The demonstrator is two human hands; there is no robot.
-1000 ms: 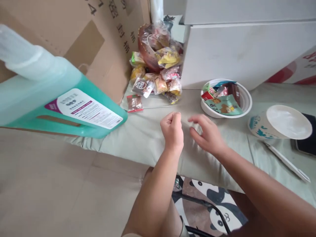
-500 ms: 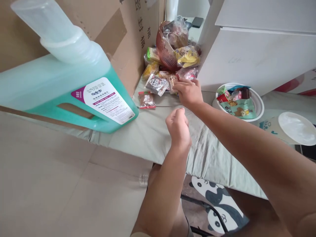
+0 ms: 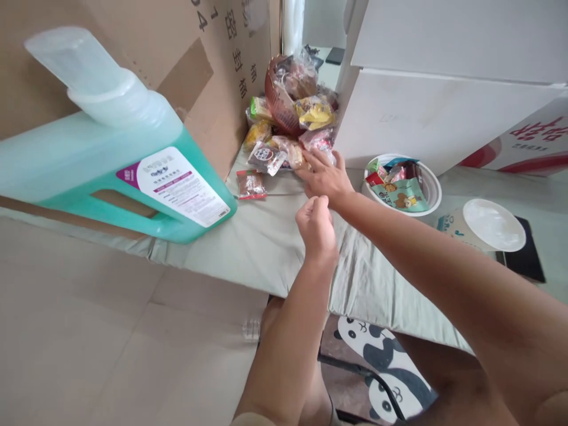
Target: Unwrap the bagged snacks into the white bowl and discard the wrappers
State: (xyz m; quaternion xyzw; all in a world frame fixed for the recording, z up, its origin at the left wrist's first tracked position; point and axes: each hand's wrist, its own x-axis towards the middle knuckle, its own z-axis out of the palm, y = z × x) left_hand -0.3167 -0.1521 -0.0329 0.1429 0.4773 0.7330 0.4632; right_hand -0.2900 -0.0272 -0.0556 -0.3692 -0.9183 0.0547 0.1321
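Note:
My right hand (image 3: 326, 176) reaches forward to a heap of wrapped snack packets (image 3: 290, 127) in a clear bag at the back of the cloth-covered table (image 3: 266, 242). Its fingers curl over a packet at the heap's front edge. My left hand (image 3: 316, 228) is a closed fist held above the cloth, just behind the right hand; nothing shows in it. A white bowl (image 3: 432, 189) holding several snack packets stands to the right of my right hand. One small red packet (image 3: 251, 184) lies alone on the cloth, left of the heap.
A large jug of green liquid (image 3: 119, 171) lies on its side at the left, against a cardboard box (image 3: 146, 53). A white cabinet (image 3: 444, 100) stands behind the bowl. A paper cup (image 3: 479, 228) lies tipped at the right beside a black flat object (image 3: 526, 257).
My right hand went from hovering beside the left fist to the snack heap and now rests on a packet there. The left fist has stayed put. The view shifted slightly.

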